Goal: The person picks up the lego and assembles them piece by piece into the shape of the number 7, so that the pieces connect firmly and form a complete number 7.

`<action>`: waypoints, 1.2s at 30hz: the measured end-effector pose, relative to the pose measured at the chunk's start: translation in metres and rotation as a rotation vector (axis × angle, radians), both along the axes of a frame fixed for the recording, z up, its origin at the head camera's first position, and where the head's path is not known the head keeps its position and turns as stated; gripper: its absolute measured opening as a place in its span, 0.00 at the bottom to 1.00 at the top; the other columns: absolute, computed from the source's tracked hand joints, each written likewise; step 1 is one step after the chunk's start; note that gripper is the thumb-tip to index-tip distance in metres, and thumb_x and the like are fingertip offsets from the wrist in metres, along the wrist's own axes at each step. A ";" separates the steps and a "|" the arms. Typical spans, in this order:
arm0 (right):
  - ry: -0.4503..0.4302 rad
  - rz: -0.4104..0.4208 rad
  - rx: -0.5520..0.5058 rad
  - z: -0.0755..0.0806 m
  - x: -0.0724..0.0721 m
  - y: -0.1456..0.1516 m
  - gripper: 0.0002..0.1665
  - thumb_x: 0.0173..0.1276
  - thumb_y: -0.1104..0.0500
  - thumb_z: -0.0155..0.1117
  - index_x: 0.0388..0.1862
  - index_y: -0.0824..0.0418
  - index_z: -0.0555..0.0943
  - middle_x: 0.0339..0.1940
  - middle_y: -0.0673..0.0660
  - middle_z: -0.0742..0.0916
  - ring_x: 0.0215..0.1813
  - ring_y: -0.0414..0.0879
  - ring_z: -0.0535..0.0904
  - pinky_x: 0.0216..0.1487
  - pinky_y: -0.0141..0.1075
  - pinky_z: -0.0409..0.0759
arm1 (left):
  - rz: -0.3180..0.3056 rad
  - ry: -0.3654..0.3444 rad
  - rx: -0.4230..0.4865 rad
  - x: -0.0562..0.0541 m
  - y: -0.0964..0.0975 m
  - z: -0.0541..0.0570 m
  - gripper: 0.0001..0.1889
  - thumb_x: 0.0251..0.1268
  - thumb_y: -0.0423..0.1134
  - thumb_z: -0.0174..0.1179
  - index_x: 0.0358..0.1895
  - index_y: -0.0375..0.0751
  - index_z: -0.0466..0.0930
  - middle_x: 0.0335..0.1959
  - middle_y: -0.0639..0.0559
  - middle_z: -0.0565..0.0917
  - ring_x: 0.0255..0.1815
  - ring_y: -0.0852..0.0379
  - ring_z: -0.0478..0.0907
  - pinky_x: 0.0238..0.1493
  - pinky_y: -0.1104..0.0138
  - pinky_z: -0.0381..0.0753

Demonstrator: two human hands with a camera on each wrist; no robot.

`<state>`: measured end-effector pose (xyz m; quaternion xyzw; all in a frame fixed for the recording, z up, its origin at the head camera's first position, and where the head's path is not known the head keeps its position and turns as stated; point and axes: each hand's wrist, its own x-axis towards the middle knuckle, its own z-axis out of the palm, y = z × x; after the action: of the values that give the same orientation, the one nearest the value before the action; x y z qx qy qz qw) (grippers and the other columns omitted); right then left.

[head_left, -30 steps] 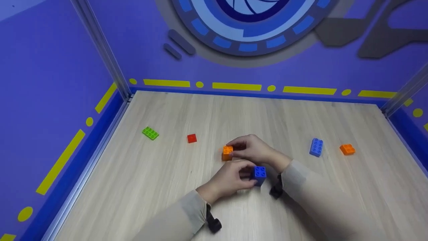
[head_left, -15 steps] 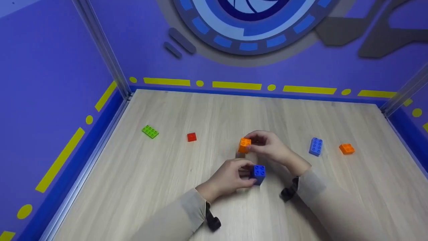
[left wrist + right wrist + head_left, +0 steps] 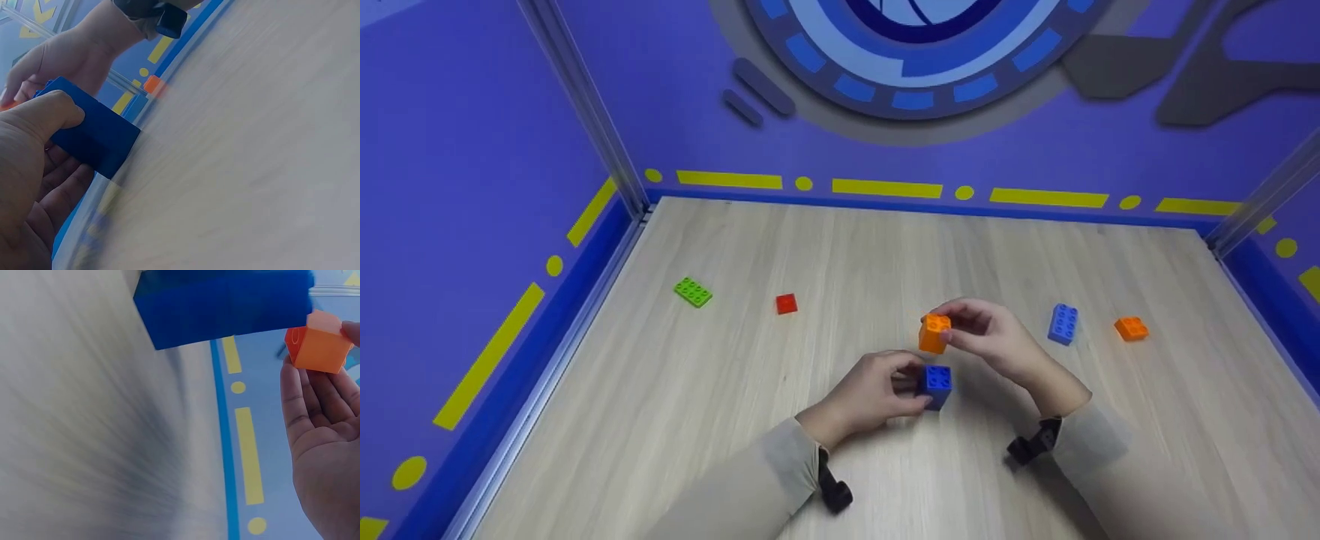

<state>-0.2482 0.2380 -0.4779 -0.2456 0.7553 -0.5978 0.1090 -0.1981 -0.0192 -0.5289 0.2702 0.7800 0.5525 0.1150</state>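
Observation:
My left hand [image 3: 874, 394] holds a tall dark blue toy brick [image 3: 936, 388] upright on the table, thumb on the near side and fingers behind. In the left wrist view the thumb lies on the side of this blue brick [image 3: 93, 132]. My right hand [image 3: 997, 341] pinches an orange toy brick [image 3: 934, 334] just behind and above the blue one, lifted off the table. The right wrist view shows the orange brick [image 3: 322, 349] between thumb and fingertips, hollow underside partly visible, with the blue brick [image 3: 225, 306] beside it.
A flat green brick [image 3: 693, 292] and a small red brick [image 3: 786, 303] lie to the left on the wooden table [image 3: 660, 420]. A lighter blue brick [image 3: 1063, 324] and another orange brick [image 3: 1131, 328] lie to the right. Blue-purple panels [image 3: 885, 150] wall the table's back and sides.
My right hand has lifted the orange brick and carried it rightward, from beyond the left hand to just behind the blue brick. The left hand has kept its hold on the blue brick.

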 end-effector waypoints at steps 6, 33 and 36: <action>-0.016 0.043 -0.056 0.000 0.014 0.006 0.20 0.83 0.69 0.64 0.67 0.80 0.80 0.58 0.43 0.93 0.57 0.38 0.90 0.62 0.30 0.89 | 0.003 -0.009 0.001 0.000 0.001 0.001 0.20 0.74 0.36 0.77 0.64 0.40 0.88 0.64 0.49 0.91 0.64 0.61 0.90 0.68 0.72 0.87; 0.155 0.086 -0.167 -0.022 0.047 0.003 0.22 0.76 0.79 0.66 0.67 0.75 0.86 0.65 0.46 0.92 0.67 0.39 0.88 0.71 0.31 0.86 | -0.012 0.002 0.036 -0.001 0.002 -0.001 0.19 0.71 0.33 0.78 0.62 0.41 0.89 0.60 0.50 0.90 0.63 0.63 0.89 0.68 0.72 0.87; 0.166 0.075 -0.198 -0.025 0.047 0.002 0.22 0.75 0.80 0.65 0.65 0.75 0.86 0.64 0.46 0.92 0.66 0.39 0.88 0.68 0.31 0.87 | -0.011 0.001 0.028 -0.001 0.002 -0.001 0.19 0.72 0.33 0.78 0.62 0.42 0.90 0.60 0.51 0.91 0.63 0.62 0.88 0.68 0.72 0.87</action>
<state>-0.2009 0.2403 -0.5033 -0.3316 0.6895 -0.6425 0.0437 -0.1988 -0.0172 -0.5297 0.2764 0.7707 0.5628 0.1140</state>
